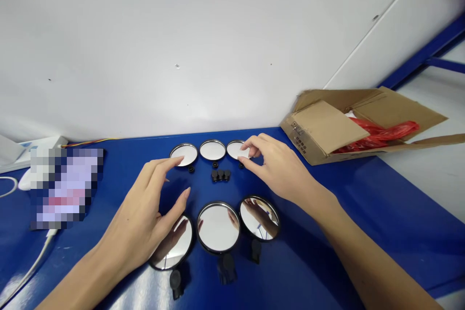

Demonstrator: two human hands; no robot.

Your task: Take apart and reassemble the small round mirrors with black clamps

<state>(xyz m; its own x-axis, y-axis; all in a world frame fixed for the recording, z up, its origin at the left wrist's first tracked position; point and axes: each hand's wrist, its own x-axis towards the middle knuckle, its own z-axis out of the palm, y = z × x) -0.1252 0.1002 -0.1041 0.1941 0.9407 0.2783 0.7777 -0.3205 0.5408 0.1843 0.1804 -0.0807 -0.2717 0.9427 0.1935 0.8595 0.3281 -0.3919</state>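
– Round mirrors (218, 227); where, how far along?
– On the bench (123, 179), two rows of three, frame centre and lower centre; lower row's black mounts (176, 281) look fitted; upper row looks unfitted, small black pieces (221, 175) between rows.
– Grip?
– Left hand (145, 208) spread, empty; right hand (278, 164) curled at upper row's right-end mirror; pinching, cannot tell.

Gap between far mirrors (212, 149) and near mirrors (218, 227), black pieces (221, 175) within, cardboard box (327, 123) blocking right
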